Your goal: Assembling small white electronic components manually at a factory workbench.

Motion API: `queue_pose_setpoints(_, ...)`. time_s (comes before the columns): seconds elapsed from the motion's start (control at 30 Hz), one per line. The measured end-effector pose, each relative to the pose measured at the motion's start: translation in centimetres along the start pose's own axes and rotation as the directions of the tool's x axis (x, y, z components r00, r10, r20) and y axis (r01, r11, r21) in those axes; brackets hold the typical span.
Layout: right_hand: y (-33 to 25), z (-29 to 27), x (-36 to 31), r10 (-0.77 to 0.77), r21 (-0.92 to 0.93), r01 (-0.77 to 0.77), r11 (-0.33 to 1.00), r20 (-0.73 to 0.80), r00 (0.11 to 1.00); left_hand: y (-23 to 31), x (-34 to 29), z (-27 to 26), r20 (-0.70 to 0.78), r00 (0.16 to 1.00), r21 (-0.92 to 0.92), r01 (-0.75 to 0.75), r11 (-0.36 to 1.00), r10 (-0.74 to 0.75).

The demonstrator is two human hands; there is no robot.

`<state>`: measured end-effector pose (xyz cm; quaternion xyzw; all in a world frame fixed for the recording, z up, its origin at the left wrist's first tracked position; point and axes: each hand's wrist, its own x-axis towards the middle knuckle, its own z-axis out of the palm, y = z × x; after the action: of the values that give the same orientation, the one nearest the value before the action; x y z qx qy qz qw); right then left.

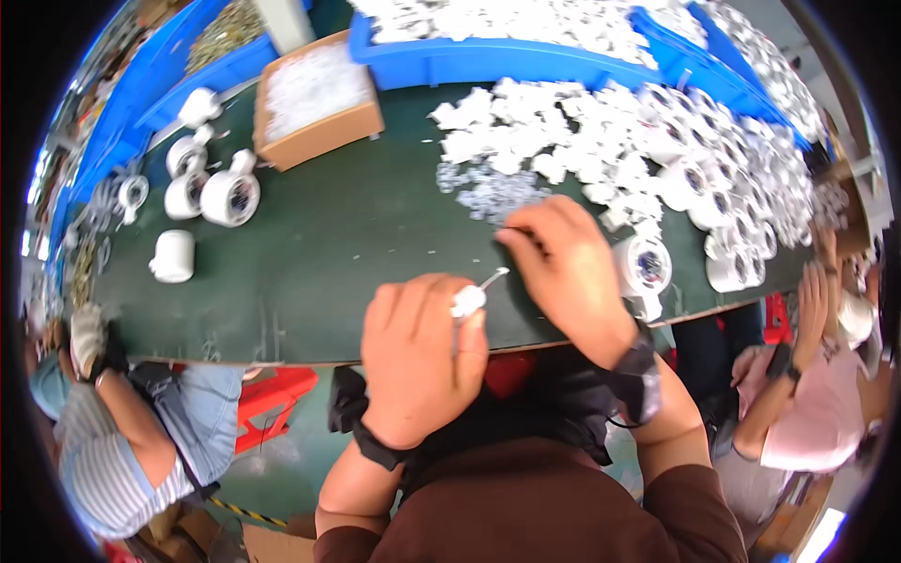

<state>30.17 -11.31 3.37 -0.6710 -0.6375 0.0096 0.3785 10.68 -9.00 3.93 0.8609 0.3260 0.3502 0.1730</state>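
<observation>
My left hand (420, 352) is closed near the front edge of the table. Between its thumb and fingertips sits a small white plastic part (468, 300), with a thin white stem pointing up and to the right. My right hand (568, 272) is over the table to the right, fingers curled toward the thumb in a pinch. Whatever its fingertips hold, if anything, is hidden. Just beyond them lies a pile of small clear plastic pieces (502, 195). Close to the right wrist is a round white housing (644, 266) with a dark centre.
White plastic parts (526, 122) are heaped at the back, with many round housings (713, 178) at right. Blue bins (507, 64) line the far edge. A cardboard box (324, 139) of translucent pieces and several white housings (230, 198) stand left. Co-workers sit on both sides.
</observation>
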Motion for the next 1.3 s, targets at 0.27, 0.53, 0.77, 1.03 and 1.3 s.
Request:
queue_pose_setpoints(0.27,0.4,1.9,-0.2,-0.131,-0.190,0.125,0.974,-0.019,0.991,0.5,-0.2,0.1,-0.006,0.999,-0.002,0.033,0.999,-0.033)
queue_pose_setpoints(0.53,0.5,2.1,-0.4,-0.144,-0.197,0.135,0.971,-0.034,0.989,0.1,-0.6,-0.4,0.021,1.000,-0.027,0.022,0.999,-0.022)
queue_pose_setpoints(0.77,-2.0,-0.7,-2.6,0.131,0.423,-0.190,0.886,0.163,0.978,0.3,-1.1,-1.4,0.025,0.997,-0.013,0.078,0.997,-0.077)
queue_pose_setpoints(1.03,-3.8,-2.5,-3.6,0.286,0.765,-0.521,0.378,0.439,0.852,-0.5,-1.1,-1.3,0.033,0.999,-0.045,0.033,0.998,-0.032)
queue_pose_setpoints(1.3,-4.3,-1.5,-3.1,0.187,0.759,-0.500,0.416,0.467,0.864,-0.3,-1.0,-1.0,0.004,0.999,-0.031,0.038,0.999,-0.038)
